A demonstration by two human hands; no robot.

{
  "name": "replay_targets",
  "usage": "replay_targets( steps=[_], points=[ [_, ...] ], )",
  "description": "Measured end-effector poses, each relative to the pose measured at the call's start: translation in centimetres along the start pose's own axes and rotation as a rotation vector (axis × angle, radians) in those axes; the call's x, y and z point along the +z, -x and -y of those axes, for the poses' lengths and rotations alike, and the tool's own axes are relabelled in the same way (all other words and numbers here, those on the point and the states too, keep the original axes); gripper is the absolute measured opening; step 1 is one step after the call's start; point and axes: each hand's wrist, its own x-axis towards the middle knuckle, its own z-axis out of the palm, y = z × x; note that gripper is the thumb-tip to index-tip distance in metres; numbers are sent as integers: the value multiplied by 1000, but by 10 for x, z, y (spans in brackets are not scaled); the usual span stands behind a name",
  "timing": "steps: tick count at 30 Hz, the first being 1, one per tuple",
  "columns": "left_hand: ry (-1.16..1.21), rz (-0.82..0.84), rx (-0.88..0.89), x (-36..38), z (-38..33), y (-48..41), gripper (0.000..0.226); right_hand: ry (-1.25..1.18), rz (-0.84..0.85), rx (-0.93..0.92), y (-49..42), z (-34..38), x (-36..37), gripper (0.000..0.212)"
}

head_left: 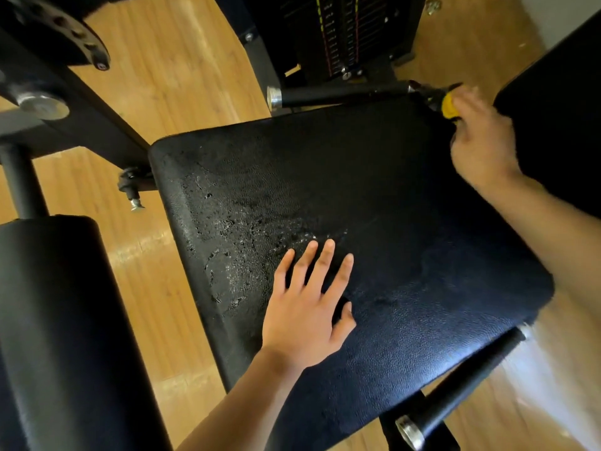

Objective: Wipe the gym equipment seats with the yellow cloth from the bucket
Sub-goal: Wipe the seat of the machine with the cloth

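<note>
A black padded seat [374,196] fills the middle of the view, with wet droplets and worn patches along its left side. My left hand [309,307] lies flat on the seat's near left part, fingers spread, holding nothing. My right hand [481,141] is at the seat's far right corner, closed on a bunched yellow cloth [450,105], of which only a small part shows past the fingers. The right hand is blurred.
A black backrest pad [559,102] rises at the right. Chrome-capped handles stick out behind the seat [325,94] and at the front right [455,392]. A weight stack [341,30] stands behind. A black roller pad [58,336] and frame bars stand at the left on the wooden floor [169,76].
</note>
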Motion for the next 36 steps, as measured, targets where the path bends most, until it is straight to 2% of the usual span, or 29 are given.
replay_targets(
  steps=[3,5,7,10,12,16,18,20,22,25,28,30,32,34,36],
  points=[
    [4,-8,-1,-1,-1,0,67,-22,-14,-42,35,39,22,62],
    [4,-10,-3,-2,-2,0,67,-78,26,-193,70,71,36,69],
    [5,-18,-13,-2,-2,-1,64,-96,175,-386,111,97,48,74],
    [8,-21,-14,-3,-2,-1,61,-119,295,-619,142,96,45,80],
    [-12,-12,-8,-3,-3,-1,62,-94,248,-581,132,60,35,79],
    [-19,-16,-1,-2,-3,0,64,-109,21,-238,116,-15,10,65],
    [-19,-28,-1,0,-2,0,64,-125,-65,-38,118,-11,15,62],
    [-25,-36,-2,0,-3,0,65,-172,-140,54,126,27,31,61],
    [-25,-38,-2,0,-3,0,64,-203,-89,-56,150,77,51,61],
    [4,-65,-29,0,-2,1,59,-257,89,-263,182,123,64,55],
    [65,-106,-44,0,-2,2,52,-396,262,-313,173,108,47,55],
    [117,-138,-58,1,-2,3,49,-374,345,-373,169,91,31,54],
    [235,-176,-106,0,0,6,49,-253,331,-421,169,76,21,51],
    [393,-238,-174,-3,1,7,51,-119,248,-432,169,58,16,52],
    [455,-308,-219,-10,-2,3,54,-22,164,-402,165,37,18,54]
  ],
)
